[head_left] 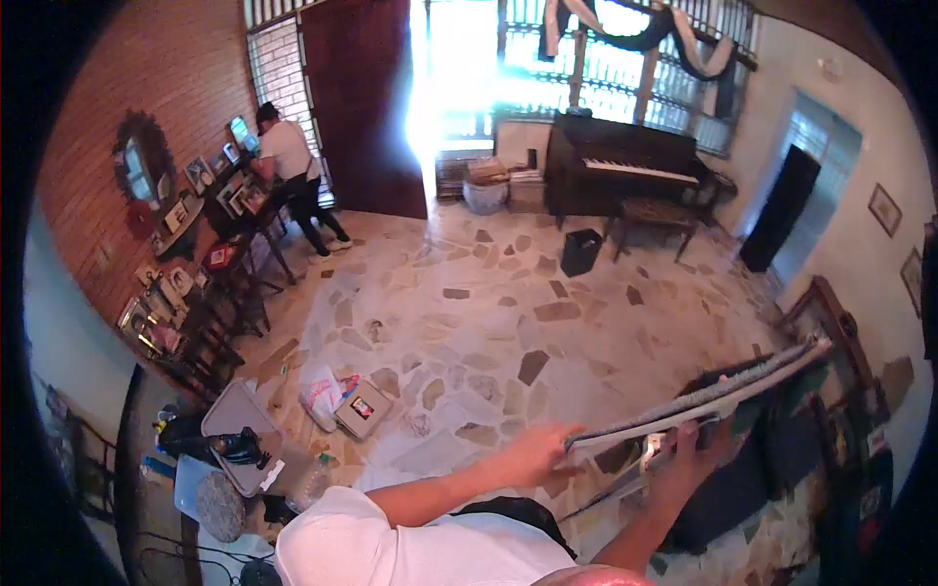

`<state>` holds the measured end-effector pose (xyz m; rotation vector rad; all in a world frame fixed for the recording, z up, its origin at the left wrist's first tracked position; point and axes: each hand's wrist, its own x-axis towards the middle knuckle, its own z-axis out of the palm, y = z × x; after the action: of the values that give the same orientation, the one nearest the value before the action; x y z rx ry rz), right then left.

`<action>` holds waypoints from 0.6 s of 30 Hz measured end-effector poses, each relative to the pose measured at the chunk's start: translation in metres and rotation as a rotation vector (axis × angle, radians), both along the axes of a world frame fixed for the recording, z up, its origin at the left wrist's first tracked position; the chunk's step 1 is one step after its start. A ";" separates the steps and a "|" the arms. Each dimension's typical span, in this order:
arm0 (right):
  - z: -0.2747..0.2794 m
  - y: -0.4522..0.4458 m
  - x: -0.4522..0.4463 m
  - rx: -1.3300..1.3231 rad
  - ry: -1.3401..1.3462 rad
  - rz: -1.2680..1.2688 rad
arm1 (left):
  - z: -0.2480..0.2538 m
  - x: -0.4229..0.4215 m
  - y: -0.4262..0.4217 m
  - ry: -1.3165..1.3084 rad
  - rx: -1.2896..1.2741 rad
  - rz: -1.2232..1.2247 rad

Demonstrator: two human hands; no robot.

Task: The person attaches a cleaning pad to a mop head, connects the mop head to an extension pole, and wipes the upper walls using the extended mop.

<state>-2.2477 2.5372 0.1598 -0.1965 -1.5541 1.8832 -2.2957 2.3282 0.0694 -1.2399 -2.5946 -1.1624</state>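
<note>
A long, thin panel (728, 391) with a pale edge and a fuzzy grey rim slants up to the right, seen almost edge-on; its kind is not clear. My left hand (537, 454) grips its near left end, fingers bent round the edge. My right hand (684, 459) is against its underside with curled fingers, partly hidden by the panel. A small shiny spot and something dark show beside the right fingers, too unclear to name.
A person (291, 171) leans over a table of framed photos by the brick wall. A piano (625, 161) with a bench (657, 210) stands at the back, a black bin (581, 252) nearby. Left of me lie a grey tray (230, 415), a bag (320, 396) and a box (363, 408).
</note>
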 end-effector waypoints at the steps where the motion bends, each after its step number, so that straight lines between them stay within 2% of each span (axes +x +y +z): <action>1: -0.019 0.007 -0.020 -0.001 0.001 0.028 | -0.021 -0.015 -0.003 -0.085 -0.142 -0.045; 2: -0.046 0.019 -0.047 0.013 0.013 -0.044 | -0.044 -0.026 -0.005 -0.083 -0.140 -0.016; 4: -0.051 0.018 -0.093 -0.029 -0.022 -0.071 | -0.084 -0.045 -0.004 -0.058 -0.317 -0.108; 5: -0.053 0.017 -0.116 -0.050 -0.040 -0.085 | -0.083 -0.057 -0.004 -0.055 -0.312 -0.087; 7: -0.047 0.013 -0.158 -0.010 -0.051 0.022 | -0.084 -0.082 -0.007 -0.254 -0.362 -0.239; 9: -0.040 0.004 -0.214 -0.038 -0.069 0.113 | -0.103 -0.125 -0.008 -0.277 -0.332 -0.216; 11: -0.061 0.004 -0.275 -0.116 -0.141 0.056 | -0.122 -0.161 -0.008 -0.345 -0.302 -0.212; 12: -0.063 0.004 -0.310 -0.067 -0.111 0.168 | -0.133 -0.191 -0.006 -0.311 -0.370 -0.179; 13: -0.044 -0.006 -0.341 -0.056 -0.140 0.238 | -0.134 -0.222 -0.003 -0.269 -0.446 -0.158; 14: -0.023 -0.019 -0.369 -0.055 -0.174 0.291 | -0.120 -0.250 -0.002 -0.365 -0.479 -0.088; 15: -0.019 -0.027 -0.402 -0.058 -0.144 0.326 | -0.105 -0.273 -0.008 -0.371 -0.519 -0.122; 17: -0.026 -0.040 -0.460 -0.070 -0.069 0.369 | -0.075 -0.319 -0.013 -0.206 -0.283 0.140; 18: -0.023 -0.048 -0.483 -0.084 -0.013 0.386 | -0.056 -0.346 -0.014 -0.213 -0.322 0.091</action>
<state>-2.7305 2.4896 0.1369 0.0615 -1.6096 2.2476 -2.6421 2.3138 0.0137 -1.0792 -3.0576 -0.9344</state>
